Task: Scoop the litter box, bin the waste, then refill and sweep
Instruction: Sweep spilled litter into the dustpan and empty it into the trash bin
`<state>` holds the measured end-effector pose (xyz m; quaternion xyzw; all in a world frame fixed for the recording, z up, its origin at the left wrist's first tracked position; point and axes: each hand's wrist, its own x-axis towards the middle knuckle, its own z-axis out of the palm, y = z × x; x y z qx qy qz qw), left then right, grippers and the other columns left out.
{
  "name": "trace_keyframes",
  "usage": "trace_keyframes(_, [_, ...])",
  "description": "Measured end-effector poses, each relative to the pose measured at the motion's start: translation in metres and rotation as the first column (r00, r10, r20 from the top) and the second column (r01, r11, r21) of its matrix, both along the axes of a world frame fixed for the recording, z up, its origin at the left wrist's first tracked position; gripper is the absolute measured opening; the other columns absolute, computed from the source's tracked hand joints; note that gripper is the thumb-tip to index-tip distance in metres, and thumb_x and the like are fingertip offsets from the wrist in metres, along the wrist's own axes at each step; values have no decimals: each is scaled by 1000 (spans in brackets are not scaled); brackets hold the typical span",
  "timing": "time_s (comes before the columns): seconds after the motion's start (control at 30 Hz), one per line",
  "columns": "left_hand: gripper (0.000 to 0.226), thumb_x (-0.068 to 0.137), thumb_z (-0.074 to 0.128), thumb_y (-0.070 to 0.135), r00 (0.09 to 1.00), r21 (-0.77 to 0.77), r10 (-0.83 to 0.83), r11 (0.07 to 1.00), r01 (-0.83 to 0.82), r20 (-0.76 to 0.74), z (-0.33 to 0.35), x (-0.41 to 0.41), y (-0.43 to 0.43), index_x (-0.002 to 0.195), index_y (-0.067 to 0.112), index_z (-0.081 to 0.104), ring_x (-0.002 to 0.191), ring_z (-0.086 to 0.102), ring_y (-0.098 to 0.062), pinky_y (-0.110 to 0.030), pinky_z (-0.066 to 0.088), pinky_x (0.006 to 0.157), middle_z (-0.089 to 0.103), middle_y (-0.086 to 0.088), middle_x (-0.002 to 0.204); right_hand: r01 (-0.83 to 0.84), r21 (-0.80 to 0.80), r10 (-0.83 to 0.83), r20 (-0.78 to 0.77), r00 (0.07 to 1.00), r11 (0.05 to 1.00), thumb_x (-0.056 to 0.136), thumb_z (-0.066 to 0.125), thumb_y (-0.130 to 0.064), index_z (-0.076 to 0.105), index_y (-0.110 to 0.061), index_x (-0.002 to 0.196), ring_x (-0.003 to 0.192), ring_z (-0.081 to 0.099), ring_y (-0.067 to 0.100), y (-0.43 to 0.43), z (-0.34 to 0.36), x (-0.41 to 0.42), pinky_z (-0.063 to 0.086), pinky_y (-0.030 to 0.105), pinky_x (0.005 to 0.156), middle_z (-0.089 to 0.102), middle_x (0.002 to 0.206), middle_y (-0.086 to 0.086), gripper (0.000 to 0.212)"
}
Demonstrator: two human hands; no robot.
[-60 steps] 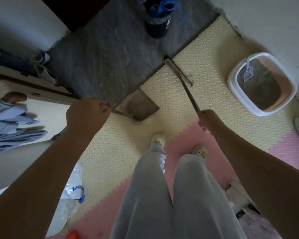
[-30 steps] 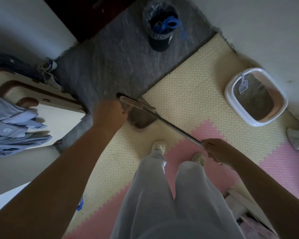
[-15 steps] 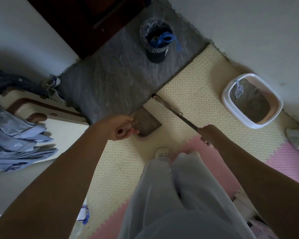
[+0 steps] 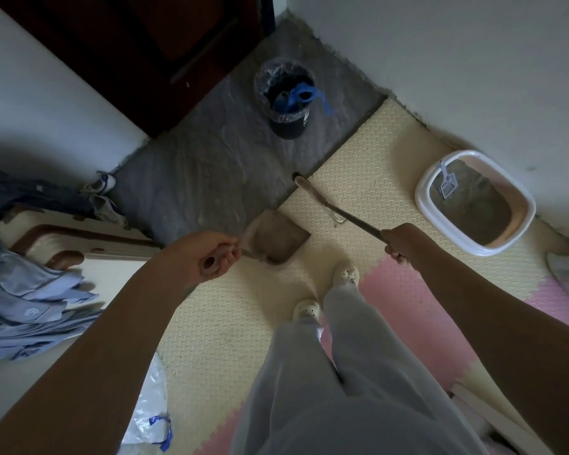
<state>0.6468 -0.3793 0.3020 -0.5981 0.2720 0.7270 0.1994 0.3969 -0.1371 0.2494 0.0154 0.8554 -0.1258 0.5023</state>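
Left hand (image 4: 207,257) wrapped around the dustpan handle, grip tight on it. Dustpan (image 4: 278,239) sits at 12 o'clock from the feet, straddling the edge where the cream mat (image 4: 217,326) meets the grey stone floor (image 4: 191,178), open mouth facing 2 o'clock toward the broom.

Right hand (image 4: 403,239) clamped around the broom stick, grip holding it. Broom (image 4: 326,200) runs from that hand out toward 11 o'clock; its head lies on the cream mat right at the mat/stone edge, just beside the dustpan but apart from it.

Litter box (image 4: 526,205): white, at 2 o'clock, on the cream mat against the wall, filled with grey litter. Scoop (image 4: 448,187) stands in it at the far-left corner, handle leaning on the rim.

Bin (image 4: 288,93): dark, clear liner, blue ties inside, at 12 o'clock on the stone floor, well apart from the dustpan.

Pink mat (image 4: 418,310) under the right foot, at 3 to 5 o'clock. Pile of blue clothes (image 4: 30,307) at 9 o'clock. Clear plastic bag (image 4: 148,418) with blue ties at 7 o'clock, beside the left forearm.
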Motion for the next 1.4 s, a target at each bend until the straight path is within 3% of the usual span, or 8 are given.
trace_keyframes(0.23, [11, 96, 46, 15, 1000, -48, 1, 999, -2, -31, 46, -42, -19, 98, 11, 56, 37, 51, -5, -15, 41, 32, 55, -5, 81, 118, -86, -114, 52, 992, 989, 95, 45, -18, 51, -4, 72, 43, 35, 17, 9, 8, -67, 24, 26, 47, 45, 57, 9, 28])
trace_keyframes(0.37, [14, 94, 52, 16, 998, -136, -28, 991, 20, -54, 78, -66, -29, 104, 11, 61, 39, 52, -5, -16, 42, 32, 61, -6, 91, 278, -140, -258, 144, 955, 950, 96, 41, -16, 45, -9, 66, 30, 33, 9, 4, 21, -99, 23, 14, 32, 42, 51, 3, 30])
trace_keyframes(0.53, [19, 82, 66, 6, 984, -377, -176, 911, 166, 8, 107, -95, -33, 101, 2, 66, 70, 53, -6, -12, 39, 32, 68, -15, 106, 405, -267, -331, 281, 901, 875, 94, 39, -9, 40, -13, 65, 22, 34, 2, -8, 43, -130, 23, 8, 26, 42, 37, -3, 29])
trace_keyframes(0.6, [20, 86, 65, 5, 972, -455, -232, 862, 222, 36, 116, -107, -39, 104, -2, 66, 80, 54, -8, -12, 40, 34, 70, -15, 108, 423, -322, -330, 304, 894, 847, 93, 39, -6, 39, -13, 64, 24, 35, 2, -15, 54, -136, 25, 9, 27, 42, 41, -1, 30])
trace_keyframes(0.8, [22, 86, 67, 13, 894, -672, -395, 606, 426, 211, 138, -137, -59, 98, -5, 69, 46, 56, 0, -9, 45, 43, 74, -8, 84, 336, -398, -277, 200, 940, 854, 86, 41, -5, 39, -11, 64, 34, 37, 10, -35, 67, -148, 32, 14, 33, 40, 53, 5, 23])
trace_keyframes(0.97, [21, 86, 69, 25, 777, -746, -533, 354, 564, 335, 155, -148, -80, 88, 5, 73, 60, 58, -8, -16, 44, 50, 72, -6, 84, 383, -532, -419, 58, 906, 755, 90, 48, -12, 51, -9, 70, 30, 35, 12, -41, 62, -153, 29, 15, 35, 40, 51, 8, 21])
trace_keyframes(1.17, [21, 81, 75, 25, 733, -789, -593, 250, 561, 333, 167, -153, -128, 88, 6, 73, 49, 58, -4, -15, 40, 43, 73, -6, 77, 403, -604, -535, -46, 843, 687, 94, 54, -32, 50, -8, 70, 23, 37, 6, -54, 59, -147, 29, 11, 31, 42, 29, -3, 34])
trace_keyframes(1.4, [19, 74, 79, 21, 637, -845, -698, 84, 528, 329, 181, -167, -183, 90, 12, 73, 42, 56, 1, -14, 42, 47, 73, -5, 72, 492, -620, -677, -88, 730, 611, 93, 53, -38, 48, -11, 72, 24, 43, 10, -83, 61, -143, 33, 12, 32, 49, 47, 9, 34])
